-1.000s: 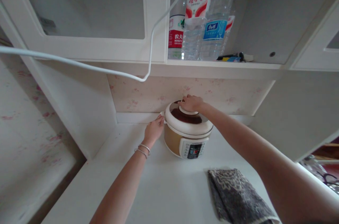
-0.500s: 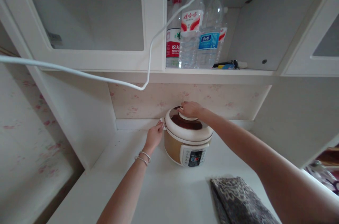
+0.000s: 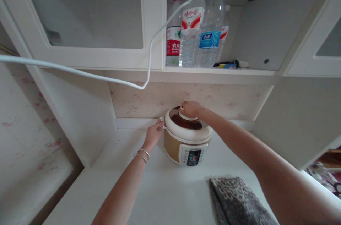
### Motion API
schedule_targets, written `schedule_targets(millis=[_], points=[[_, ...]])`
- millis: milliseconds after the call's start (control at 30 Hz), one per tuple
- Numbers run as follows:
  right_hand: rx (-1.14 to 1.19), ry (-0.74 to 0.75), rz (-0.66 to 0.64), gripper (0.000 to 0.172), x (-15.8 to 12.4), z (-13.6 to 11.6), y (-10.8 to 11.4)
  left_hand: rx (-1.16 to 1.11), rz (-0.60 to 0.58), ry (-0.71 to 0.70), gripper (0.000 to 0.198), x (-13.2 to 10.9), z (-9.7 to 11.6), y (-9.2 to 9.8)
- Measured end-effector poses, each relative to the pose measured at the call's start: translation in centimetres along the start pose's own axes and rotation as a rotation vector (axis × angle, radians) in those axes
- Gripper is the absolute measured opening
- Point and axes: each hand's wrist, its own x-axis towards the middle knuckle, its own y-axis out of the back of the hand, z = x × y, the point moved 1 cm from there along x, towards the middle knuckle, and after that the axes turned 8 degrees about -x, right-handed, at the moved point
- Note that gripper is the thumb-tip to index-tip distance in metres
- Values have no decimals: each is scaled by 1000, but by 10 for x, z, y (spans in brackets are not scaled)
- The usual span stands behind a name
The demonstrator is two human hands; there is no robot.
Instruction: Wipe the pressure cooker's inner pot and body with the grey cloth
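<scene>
A round cooker (image 3: 172,145) with a tan body, a cream rim and a front button panel (image 3: 193,154) stands on the white counter (image 3: 160,196). Its dark brown lid (image 3: 183,122) sits on top, level with the rim. My right hand (image 3: 190,109) is closed round the lid's cream knob from above and partly hides it. At the cooker's left side, my left hand (image 3: 155,132) has its fingers closed on the small cream side handle (image 3: 162,120). Two thin bracelets (image 3: 142,155) circle my left wrist.
A patterned dark grey cloth (image 3: 239,200) lies on the counter at front right. Overhead, an open cabinet shelf (image 3: 221,71) holds several plastic bottles (image 3: 209,40) and small items. A white cable (image 3: 80,73) hangs across the upper left. White side panels flank the counter.
The view has shifted slightly, so the cooker and cloth appear a little further left. Both hands keep their hold on the cooker.
</scene>
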Motion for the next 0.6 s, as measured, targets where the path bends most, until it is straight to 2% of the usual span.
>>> schedule_targets(millis=[267,433,533,600], points=[[-88,197,146,46,-3,8,-4,-20,-11,4,36,-1,5,2],[-99,201,194,49,-10,7,2,-9,-7,10,36,-1,5,2],[-43,171,391,45,-30,1,16,-11,-13,0,37,0,2,2],[47,127,511,41,-57,-3,24,12,-21,-11,37,-1,0,3]])
